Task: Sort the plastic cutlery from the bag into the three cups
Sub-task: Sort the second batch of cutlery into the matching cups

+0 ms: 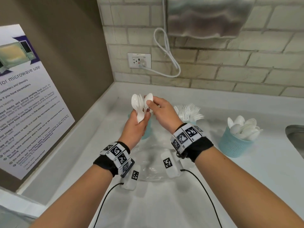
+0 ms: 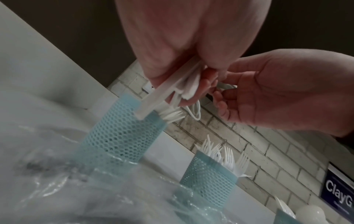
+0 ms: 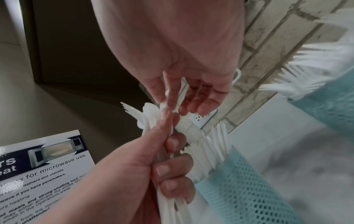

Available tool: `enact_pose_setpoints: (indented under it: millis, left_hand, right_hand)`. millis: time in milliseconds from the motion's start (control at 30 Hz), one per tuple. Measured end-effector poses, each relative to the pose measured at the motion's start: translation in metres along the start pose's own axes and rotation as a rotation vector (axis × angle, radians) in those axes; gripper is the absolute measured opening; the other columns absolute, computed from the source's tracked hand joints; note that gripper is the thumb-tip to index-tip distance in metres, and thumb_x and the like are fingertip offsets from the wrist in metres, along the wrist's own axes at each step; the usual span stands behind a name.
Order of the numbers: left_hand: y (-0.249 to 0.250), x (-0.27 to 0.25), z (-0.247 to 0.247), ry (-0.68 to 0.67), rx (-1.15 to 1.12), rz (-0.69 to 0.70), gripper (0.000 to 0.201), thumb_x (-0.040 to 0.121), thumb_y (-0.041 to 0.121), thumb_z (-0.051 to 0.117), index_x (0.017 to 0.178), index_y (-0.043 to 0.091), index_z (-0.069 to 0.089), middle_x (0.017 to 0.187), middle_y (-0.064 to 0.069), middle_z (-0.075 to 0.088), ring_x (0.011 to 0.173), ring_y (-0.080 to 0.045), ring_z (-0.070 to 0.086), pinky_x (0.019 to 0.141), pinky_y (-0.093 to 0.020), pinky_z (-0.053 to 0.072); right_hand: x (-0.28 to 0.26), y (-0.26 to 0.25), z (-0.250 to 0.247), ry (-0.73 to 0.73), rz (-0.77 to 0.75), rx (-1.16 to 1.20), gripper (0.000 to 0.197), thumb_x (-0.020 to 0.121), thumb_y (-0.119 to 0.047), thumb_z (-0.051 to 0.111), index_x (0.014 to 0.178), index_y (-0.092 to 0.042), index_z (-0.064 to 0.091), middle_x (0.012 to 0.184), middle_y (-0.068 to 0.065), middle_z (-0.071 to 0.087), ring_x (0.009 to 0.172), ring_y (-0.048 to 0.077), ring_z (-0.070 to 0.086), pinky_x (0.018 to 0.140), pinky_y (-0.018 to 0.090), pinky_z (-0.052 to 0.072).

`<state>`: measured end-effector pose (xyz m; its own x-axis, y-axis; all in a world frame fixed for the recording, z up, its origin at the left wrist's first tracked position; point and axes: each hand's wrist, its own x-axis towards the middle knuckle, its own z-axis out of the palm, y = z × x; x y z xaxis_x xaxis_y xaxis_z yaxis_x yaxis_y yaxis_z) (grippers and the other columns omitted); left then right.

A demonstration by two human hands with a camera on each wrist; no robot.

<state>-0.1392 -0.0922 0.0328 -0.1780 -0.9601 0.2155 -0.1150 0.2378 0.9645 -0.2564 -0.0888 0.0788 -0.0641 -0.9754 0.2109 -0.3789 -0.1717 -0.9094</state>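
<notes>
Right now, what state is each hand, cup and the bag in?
Left hand: grips a mixed bunch of white plastic cutlery by the handles.
Right hand: pinches one white spoon's bowl.
Blue mesh fork cup: upright, crowded with forks.
Blue mesh spoon cup: upright, heaped with spoons.
Third blue mesh cup: upright, holds white cutlery.
Clear plastic bag: crumpled on the counter.

on the counter (image 1: 213,186) the plastic bag (image 1: 151,168) lies nearest the person, between the forearms. behind it stands the left cup (image 2: 122,133), mostly hidden by the left hand (image 1: 134,127) in the head view. the fork cup (image 1: 189,112) stands to its right, near the brick wall (image 1: 230,74), and the spoon cup (image 1: 236,139) further right, just left of the sink (image 1: 296,137). both hands hover above the bag, the right hand (image 1: 161,111) right of the left, meeting at a bunch of cutlery (image 1: 139,106). a poster (image 1: 28,99) leans on the left wall.
</notes>
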Motion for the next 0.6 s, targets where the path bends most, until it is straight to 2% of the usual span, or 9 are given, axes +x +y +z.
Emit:
enact_pose_setpoints:
  millis: [100, 200, 267, 333, 367, 433, 467, 500, 600]
  left_hand:
    - [0.000, 0.002, 0.009, 0.014, 0.069, 0.015, 0.025, 0.095, 0.036, 0.051, 0.110, 0.017, 0.047, 0.068, 0.010, 0.049, 0.055, -0.007, 0.044, 0.052, -0.023, 0.036]
    - [0.001, 0.006, 0.020, -0.006, 0.063, 0.040, 0.023, 0.096, 0.026, 0.050, 0.116, 0.020, 0.042, 0.078, 0.011, 0.051, 0.062, -0.006, 0.047, 0.055, -0.021, 0.037]
    - [0.003, 0.006, 0.027, -0.039, 0.065, 0.042, 0.025, 0.095, 0.019, 0.050, 0.117, 0.019, 0.039, 0.088, 0.006, 0.053, 0.075, -0.014, 0.051, 0.062, -0.023, 0.043]
    - [0.004, 0.005, 0.035, -0.083, 0.052, 0.061, 0.032, 0.092, 0.014, 0.053, 0.120, 0.013, 0.038, 0.101, 0.000, 0.055, 0.092, -0.021, 0.056, 0.078, -0.030, 0.049]
    - [0.005, 0.004, 0.039, -0.101, 0.072, 0.069, 0.033, 0.092, 0.010, 0.053, 0.120, 0.012, 0.037, 0.105, -0.001, 0.054, 0.095, -0.021, 0.056, 0.081, -0.031, 0.048]
    - [0.006, 0.003, 0.048, -0.121, 0.115, 0.073, 0.028, 0.094, 0.009, 0.051, 0.117, 0.015, 0.035, 0.103, 0.001, 0.054, 0.087, -0.015, 0.055, 0.073, -0.024, 0.044]
    - [0.006, 0.003, 0.053, -0.121, 0.112, 0.063, 0.026, 0.096, 0.013, 0.050, 0.116, 0.017, 0.034, 0.102, 0.003, 0.055, 0.084, -0.011, 0.054, 0.069, -0.022, 0.043]
    - [0.008, 0.003, 0.056, -0.121, 0.099, 0.062, 0.025, 0.096, 0.017, 0.050, 0.117, 0.018, 0.035, 0.103, 0.004, 0.055, 0.085, -0.009, 0.054, 0.069, -0.022, 0.042]
    - [0.006, 0.005, 0.063, -0.105, 0.115, 0.072, 0.026, 0.097, 0.019, 0.049, 0.118, 0.022, 0.035, 0.104, 0.016, 0.052, 0.096, -0.005, 0.052, 0.082, -0.021, 0.039]
  right_hand:
    - [-0.009, 0.003, -0.007, 0.084, 0.041, 0.070, 0.031, 0.095, -0.039, 0.046, 0.118, -0.023, 0.059, 0.111, 0.004, 0.055, 0.105, 0.014, 0.050, 0.097, 0.034, 0.040]
    - [-0.024, 0.005, -0.005, 0.220, 0.032, 0.235, 0.056, 0.073, -0.062, 0.057, 0.117, -0.029, 0.049, 0.109, -0.006, 0.045, 0.104, 0.012, 0.051, 0.096, 0.034, 0.046]
    - [-0.033, 0.011, -0.004, 0.285, -0.007, 0.241, 0.062, 0.067, -0.055, 0.066, 0.116, -0.025, 0.043, 0.109, -0.003, 0.040, 0.100, 0.010, 0.045, 0.091, 0.024, 0.042]
    - [-0.039, 0.016, -0.008, 0.283, -0.051, 0.164, 0.056, 0.070, -0.040, 0.075, 0.114, -0.020, 0.047, 0.107, -0.002, 0.039, 0.092, 0.008, 0.044, 0.084, 0.018, 0.041]
    - [-0.041, 0.017, -0.012, 0.270, -0.070, 0.107, 0.045, 0.074, -0.031, 0.076, 0.109, -0.017, 0.052, 0.105, -0.001, 0.042, 0.087, 0.006, 0.046, 0.080, 0.016, 0.041]
    - [-0.040, 0.019, -0.022, 0.281, -0.093, 0.044, 0.015, 0.082, -0.018, 0.070, 0.092, -0.016, 0.058, 0.096, -0.002, 0.050, 0.078, 0.003, 0.050, 0.075, 0.012, 0.040]
    - [-0.039, 0.019, -0.029, 0.307, -0.082, 0.057, 0.011, 0.084, -0.015, 0.067, 0.083, -0.019, 0.057, 0.089, -0.003, 0.055, 0.076, 0.003, 0.052, 0.073, 0.013, 0.042]
    - [-0.038, 0.018, -0.037, 0.343, -0.070, 0.081, 0.016, 0.086, -0.015, 0.065, 0.078, -0.023, 0.055, 0.083, -0.006, 0.058, 0.073, 0.006, 0.055, 0.071, 0.018, 0.045]
    - [-0.037, 0.008, -0.062, 0.427, -0.096, 0.166, 0.019, 0.087, -0.016, 0.064, 0.076, -0.029, 0.054, 0.078, -0.006, 0.061, 0.069, 0.015, 0.058, 0.068, 0.032, 0.052]
